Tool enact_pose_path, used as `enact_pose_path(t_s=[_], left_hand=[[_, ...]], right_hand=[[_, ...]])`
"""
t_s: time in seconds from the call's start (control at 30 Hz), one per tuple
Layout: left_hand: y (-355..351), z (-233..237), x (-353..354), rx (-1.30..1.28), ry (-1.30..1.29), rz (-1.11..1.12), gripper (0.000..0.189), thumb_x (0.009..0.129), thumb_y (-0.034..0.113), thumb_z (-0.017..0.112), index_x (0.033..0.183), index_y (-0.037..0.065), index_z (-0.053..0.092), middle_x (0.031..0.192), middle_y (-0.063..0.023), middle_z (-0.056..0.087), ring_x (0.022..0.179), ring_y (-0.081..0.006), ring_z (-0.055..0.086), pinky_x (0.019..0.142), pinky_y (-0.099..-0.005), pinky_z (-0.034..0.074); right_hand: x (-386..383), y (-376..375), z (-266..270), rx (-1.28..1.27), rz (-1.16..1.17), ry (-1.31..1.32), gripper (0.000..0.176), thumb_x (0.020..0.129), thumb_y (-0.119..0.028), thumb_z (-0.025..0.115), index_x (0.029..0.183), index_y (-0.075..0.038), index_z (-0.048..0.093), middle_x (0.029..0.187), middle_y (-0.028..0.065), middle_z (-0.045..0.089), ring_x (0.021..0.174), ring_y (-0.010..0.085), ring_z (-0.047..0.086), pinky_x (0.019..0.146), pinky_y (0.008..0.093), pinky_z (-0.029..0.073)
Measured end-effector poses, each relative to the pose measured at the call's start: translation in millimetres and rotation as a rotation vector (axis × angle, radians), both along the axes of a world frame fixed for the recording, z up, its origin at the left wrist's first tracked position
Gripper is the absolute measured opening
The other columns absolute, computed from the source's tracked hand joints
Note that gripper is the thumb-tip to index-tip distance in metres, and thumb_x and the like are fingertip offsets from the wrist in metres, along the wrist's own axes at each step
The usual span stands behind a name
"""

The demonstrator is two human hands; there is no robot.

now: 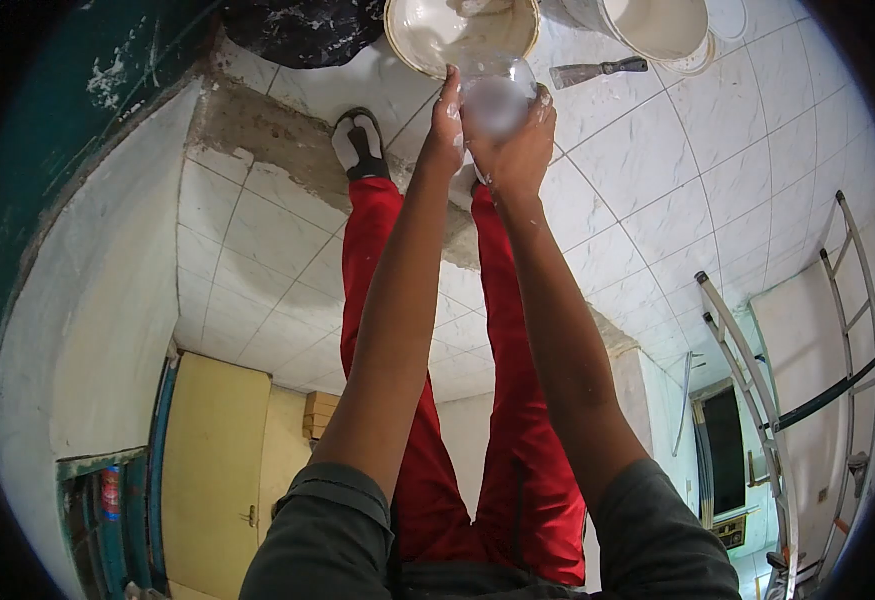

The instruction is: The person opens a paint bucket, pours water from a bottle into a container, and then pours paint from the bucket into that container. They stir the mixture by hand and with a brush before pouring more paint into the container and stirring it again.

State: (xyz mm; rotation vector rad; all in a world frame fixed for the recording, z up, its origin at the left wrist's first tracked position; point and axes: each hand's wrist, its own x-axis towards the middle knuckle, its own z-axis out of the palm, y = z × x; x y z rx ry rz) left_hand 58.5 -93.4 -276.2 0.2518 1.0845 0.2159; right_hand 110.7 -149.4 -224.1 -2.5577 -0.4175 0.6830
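Observation:
My left hand (pixel 444 128) and my right hand (pixel 517 150) are together, closed around the sides of a clear plastic container (pixel 520 72). A whitish blur covers its middle, so I cannot make out what is inside. White smears mark the fingers. Just beyond the hands stands a round pale basin (pixel 397 35) with whitish paste on its inside. To the right of the container a putty knife (pixel 599 70) with a dark handle lies on the floor tiles.
A white bucket (pixel 607 25) stands at the upper right, and a black plastic bag (pixel 302 35) at the upper left. My shoe (pixel 359 145) is on the tiled floor (pixel 647 150), near a bare cement strip (pixel 267 150). A metal ladder (pixel 757 420) stands right; a yellow door (pixel 217 450) is left.

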Motion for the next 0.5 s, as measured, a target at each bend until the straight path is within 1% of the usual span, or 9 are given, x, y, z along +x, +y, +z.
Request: enact_pose_path(t_s=[0.23, 0.3, 0.43, 0.5], left_hand=[[-1.5, -5.6, -2.2, -0.056, -0.074, 0.017, 0.065, 0.088, 0.053, 0.041, 0.126, 0.000, 0.039, 0.118, -0.0129, 0.052, 0.103, -0.0232, 0.054, 0.090, -0.0349, 0.042], [-0.4, -3.2, -2.9, -0.031, -0.074, -0.021, 0.065, 0.088, 0.054, 0.040, 0.124, 0.000, 0.041, 0.115, -0.0124, 0.054, 0.100, -0.0228, 0.055, 0.088, -0.0347, 0.044], [0.6, -1.8, -1.3, -0.030, -0.010, -0.012, 0.065, 0.088, 0.054, 0.040, 0.123, 0.000, 0.042, 0.113, -0.0127, 0.055, 0.098, -0.0222, 0.057, 0.087, -0.0343, 0.045], [2.5, 2.9, -0.5, -0.039, -0.003, -0.040, 0.064, 0.088, 0.054, 0.039, 0.123, 0.000, 0.043, 0.113, -0.0124, 0.056, 0.098, -0.0220, 0.056, 0.087, -0.0342, 0.044]], right_hand=[[-0.1, -4.2, -4.1, 0.008, 0.003, -0.008, 0.082, 0.058, -0.032, 0.075, 0.117, 0.012, 0.037, 0.102, 0.0272, 0.049, 0.094, 0.0405, 0.051, 0.080, 0.0432, 0.044], [-1.3, -5.6, -7.6, 0.021, 0.038, -0.093, 0.081, 0.058, -0.036, 0.074, 0.114, 0.011, 0.039, 0.096, 0.0253, 0.049, 0.086, 0.0391, 0.054, 0.073, 0.0429, 0.047], [-2.5, -5.6, -8.5, 0.015, 0.034, -0.097, 0.083, 0.058, -0.036, 0.074, 0.116, 0.012, 0.039, 0.097, 0.0258, 0.049, 0.087, 0.0390, 0.054, 0.074, 0.0428, 0.047], [-2.3, -4.5, -6.8, 0.003, 0.000, -0.034, 0.082, 0.058, -0.034, 0.075, 0.116, 0.011, 0.037, 0.102, 0.0270, 0.049, 0.093, 0.0408, 0.051, 0.079, 0.0433, 0.044]])
